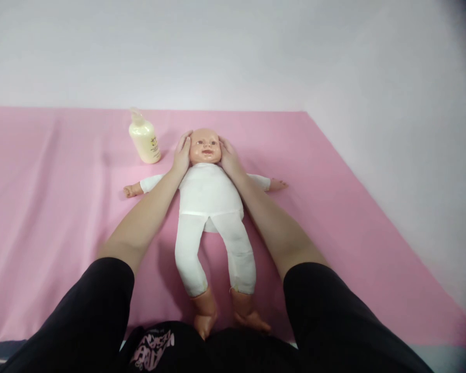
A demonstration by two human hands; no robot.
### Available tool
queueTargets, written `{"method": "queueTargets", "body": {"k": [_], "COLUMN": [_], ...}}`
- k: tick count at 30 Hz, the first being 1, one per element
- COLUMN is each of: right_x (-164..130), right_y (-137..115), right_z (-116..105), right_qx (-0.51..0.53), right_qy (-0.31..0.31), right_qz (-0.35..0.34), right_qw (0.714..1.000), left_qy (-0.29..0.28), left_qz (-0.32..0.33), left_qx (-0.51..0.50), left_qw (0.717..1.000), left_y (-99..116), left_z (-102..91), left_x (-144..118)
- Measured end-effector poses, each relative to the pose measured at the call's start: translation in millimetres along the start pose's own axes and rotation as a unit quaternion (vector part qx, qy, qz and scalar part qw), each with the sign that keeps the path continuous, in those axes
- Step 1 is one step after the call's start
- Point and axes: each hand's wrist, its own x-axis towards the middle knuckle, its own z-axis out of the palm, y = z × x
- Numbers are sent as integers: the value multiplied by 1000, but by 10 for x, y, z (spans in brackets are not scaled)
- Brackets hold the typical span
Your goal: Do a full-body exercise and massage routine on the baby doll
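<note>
A baby doll [212, 191] with a white cloth body lies on its back on the pink sheet [62, 223], its feet toward me and its arms spread out sideways. Both of my hands cup its hard plastic head. My left hand [183, 152] presses against the left side of the head, and my right hand [227, 154] lies against the right side. The fingers curve around toward the back of the head, where their tips are partly hidden. My forearms pass over the doll's outstretched arms.
A pale yellow pump bottle [145, 139] stands on the sheet to the left of the doll's head. A white wall [233, 57] borders the sheet at the back and right. Dark tiles [3, 349] show at the lower left.
</note>
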Motion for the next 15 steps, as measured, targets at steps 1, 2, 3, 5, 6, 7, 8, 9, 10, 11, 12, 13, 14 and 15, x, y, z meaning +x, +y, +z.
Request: {"method": "queueTargets", "body": {"k": [1,2,3,5,6,7,8,9,10,11,12,13,14,15], "right_x": [-14,-31,-50,-89,-107,-123,-136,-146,-154,-160,-164,-166,-167,-168], "right_y": [-23,-52,-85,-158,-193,-226,-254,-277,-293,-304,-310,-310,-307,-300], "right_z": [4,5,4,-6,-14,-23,-32,-40,-47,-53,-58,-61,-63,-63], "right_qx": [9,15,14,-4,-15,-25,-32,-37,-41,-45,-50,-55,-59,-60], "right_qy": [11,21,26,22,16,8,-3,-14,-26,-39,-50,-59,-65,-66], "right_qz": [5,8,7,-3,-6,-7,-6,-6,-8,-11,-13,-11,-6,0], "right_qw": [1000,1000,1000,1000,1000,1000,999,999,999,998,997,997,996,996], "left_qy": [9,17,21,9,-6,-24,-42,-58,-71,-80,-87,-94,-98,-101], "left_qz": [4,6,7,21,35,53,72,89,100,106,109,109,107,103], "left_qx": [8,18,32,69,88,106,124,141,156,169,180,187,190,190], "left_qw": [1000,1000,999,997,995,993,989,984,980,977,974,972,971,971], "left_y": [6,23,52,138,188,239,286,329,364,393,415,434,451,468], "left_z": [-3,-8,-15,-29,-34,-39,-41,-43,-44,-43,-42,-40,-37,-33], "left_x": [-2,-8,-20,-58,-82,-106,-128,-148,-163,-173,-180,-185,-189,-193]}}
